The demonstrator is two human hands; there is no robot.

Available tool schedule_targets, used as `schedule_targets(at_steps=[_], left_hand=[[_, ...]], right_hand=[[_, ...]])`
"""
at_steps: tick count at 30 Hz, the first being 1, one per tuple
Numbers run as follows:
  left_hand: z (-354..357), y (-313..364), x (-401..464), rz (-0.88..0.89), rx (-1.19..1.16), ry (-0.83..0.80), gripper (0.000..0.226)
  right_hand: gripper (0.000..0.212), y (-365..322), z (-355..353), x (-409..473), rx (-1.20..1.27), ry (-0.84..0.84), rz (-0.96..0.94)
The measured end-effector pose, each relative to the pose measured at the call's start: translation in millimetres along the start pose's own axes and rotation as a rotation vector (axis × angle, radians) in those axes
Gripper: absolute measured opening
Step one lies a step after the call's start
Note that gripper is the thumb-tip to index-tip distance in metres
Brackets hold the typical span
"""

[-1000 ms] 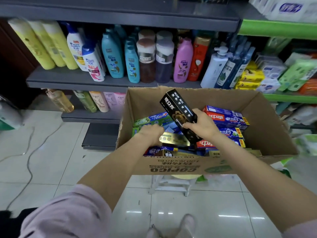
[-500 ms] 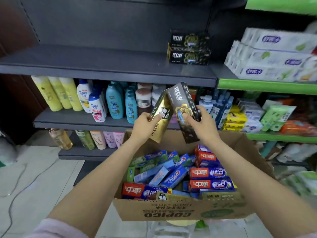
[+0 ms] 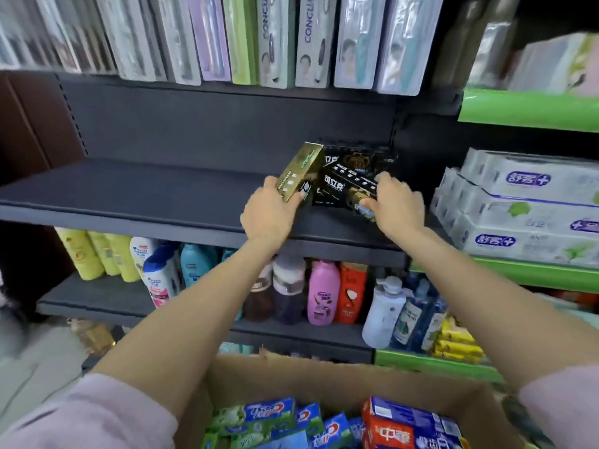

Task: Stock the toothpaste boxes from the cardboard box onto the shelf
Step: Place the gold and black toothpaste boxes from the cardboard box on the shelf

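My left hand (image 3: 271,212) grips a gold toothpaste box (image 3: 299,170), held tilted just above the dark grey shelf (image 3: 136,192). My right hand (image 3: 393,202) holds a black toothpaste box (image 3: 348,187) at the shelf's right end, against the stacked black boxes (image 3: 359,158) at the back. The open cardboard box (image 3: 291,374) sits below my arms, with blue, green and red toothpaste boxes (image 3: 334,422) inside.
Toothbrush packs (image 3: 278,40) hang above the shelf. White toothpaste cartons (image 3: 525,205) stack on the green shelf to the right. Shampoo bottles (image 3: 321,293) fill the shelf below. The left part of the dark shelf is bare.
Both hands rose from over the cardboard box to the dark shelf, carrying the gold and black boxes. The black box now lies against the stacked black ones.
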State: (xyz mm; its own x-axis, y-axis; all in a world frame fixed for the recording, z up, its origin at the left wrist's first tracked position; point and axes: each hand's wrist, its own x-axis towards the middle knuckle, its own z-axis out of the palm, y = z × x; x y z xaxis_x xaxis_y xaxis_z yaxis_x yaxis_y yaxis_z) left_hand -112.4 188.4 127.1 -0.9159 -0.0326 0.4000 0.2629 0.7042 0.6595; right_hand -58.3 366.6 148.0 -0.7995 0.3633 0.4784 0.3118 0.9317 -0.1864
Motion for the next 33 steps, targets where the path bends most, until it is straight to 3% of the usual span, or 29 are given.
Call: schedule_targets(at_steps=[8, 15, 21, 24, 27, 30, 33], left_hand=[[29, 15, 63, -0.051, 0.001, 0.117, 0.048], [40, 13, 79, -0.108, -0.014, 0.136, 0.048], [34, 20, 75, -0.089, -0.016, 0.169, 0.049], [29, 24, 71, -0.028, -0.016, 0.184, 0.048], [22, 27, 65, 0.093, 0.004, 0.144, 0.051], [16, 31, 60, 0.277, 0.076, 0.076, 0.054], [19, 38, 57, 0.435, 0.177, -0.044, 0.057]], right_hand=[[0.048, 13, 22, 104, -0.027, 0.005, -0.236], [0.049, 6, 49, 110, -0.091, 0.093, -0.254], [0.060, -3, 40, 107, -0.125, -0.050, -0.300], [0.071, -8, 35, 101, 0.094, -0.137, -0.286], [0.087, -11, 22, 89, 0.455, -0.052, -0.237], [0.096, -6, 9, 77, 0.353, 0.085, -0.340], [0.085, 10, 3, 72, 0.104, 0.075, -0.489]])
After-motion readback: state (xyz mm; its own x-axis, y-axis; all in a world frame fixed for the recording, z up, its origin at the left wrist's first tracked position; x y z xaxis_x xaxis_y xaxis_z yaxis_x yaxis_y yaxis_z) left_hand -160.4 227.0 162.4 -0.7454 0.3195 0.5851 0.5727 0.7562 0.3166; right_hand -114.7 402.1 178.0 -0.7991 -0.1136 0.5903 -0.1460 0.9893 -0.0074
